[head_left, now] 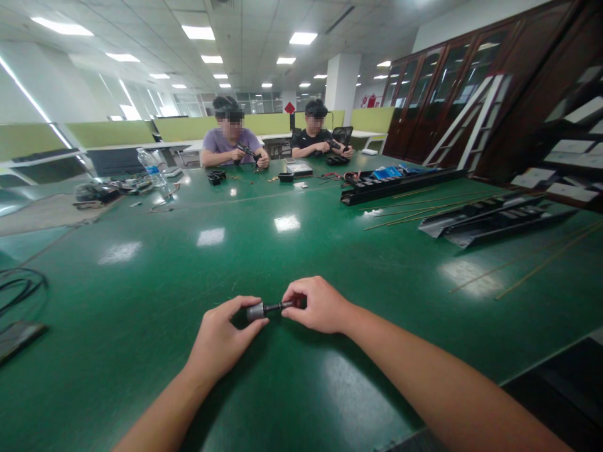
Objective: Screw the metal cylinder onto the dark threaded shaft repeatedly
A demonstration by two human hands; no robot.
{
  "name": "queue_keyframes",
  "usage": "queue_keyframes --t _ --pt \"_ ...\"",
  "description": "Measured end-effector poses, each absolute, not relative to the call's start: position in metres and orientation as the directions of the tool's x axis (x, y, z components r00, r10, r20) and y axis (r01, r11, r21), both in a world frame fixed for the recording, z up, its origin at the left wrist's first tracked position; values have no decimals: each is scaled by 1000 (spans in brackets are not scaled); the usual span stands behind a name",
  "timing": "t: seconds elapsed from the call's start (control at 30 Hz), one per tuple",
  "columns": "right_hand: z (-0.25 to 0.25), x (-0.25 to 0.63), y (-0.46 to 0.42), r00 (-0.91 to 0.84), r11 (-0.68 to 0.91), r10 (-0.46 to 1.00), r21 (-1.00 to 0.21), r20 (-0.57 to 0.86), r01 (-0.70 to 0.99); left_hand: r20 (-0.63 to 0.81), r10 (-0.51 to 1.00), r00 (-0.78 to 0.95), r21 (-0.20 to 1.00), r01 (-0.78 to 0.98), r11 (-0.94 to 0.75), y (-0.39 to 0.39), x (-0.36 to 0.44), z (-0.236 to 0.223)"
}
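Over the green table (245,251), close in front of me, I hold a small tool bit (255,312) lying nearly level between my hands. It has a grey cylindrical head at the left and a thin dark shank toward the right, and resembles a hole saw. My left hand (225,336) pinches the grey head between thumb and forefinger. At the other end, the fingertips of my right hand (318,306) close around the tip of the shank, partly hiding it.
Across the table two people (234,143) (320,135) hold drill-like tools. Black metal channels (400,187) and thin rods (424,213) lie at the right. A plastic bottle (153,171) stands back left, near assorted parts. Black cable (21,285) lies at the left edge.
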State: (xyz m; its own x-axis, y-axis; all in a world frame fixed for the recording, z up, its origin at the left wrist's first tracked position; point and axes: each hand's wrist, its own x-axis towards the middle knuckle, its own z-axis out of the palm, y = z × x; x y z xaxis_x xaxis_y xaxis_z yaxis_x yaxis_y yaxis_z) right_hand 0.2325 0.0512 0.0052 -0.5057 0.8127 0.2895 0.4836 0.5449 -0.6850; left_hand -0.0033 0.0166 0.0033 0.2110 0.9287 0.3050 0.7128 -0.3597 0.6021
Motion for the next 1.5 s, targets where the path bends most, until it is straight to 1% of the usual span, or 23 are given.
queue_keyframes --t 0.67,1.5 --pt "4 235 52 -506 542 814 -687 287 483 335 920 202 583 723 -371 16 -5 5" --pt "5 237 54 -506 578 799 -648 326 496 299 934 194 587 734 -341 16 -7 7"
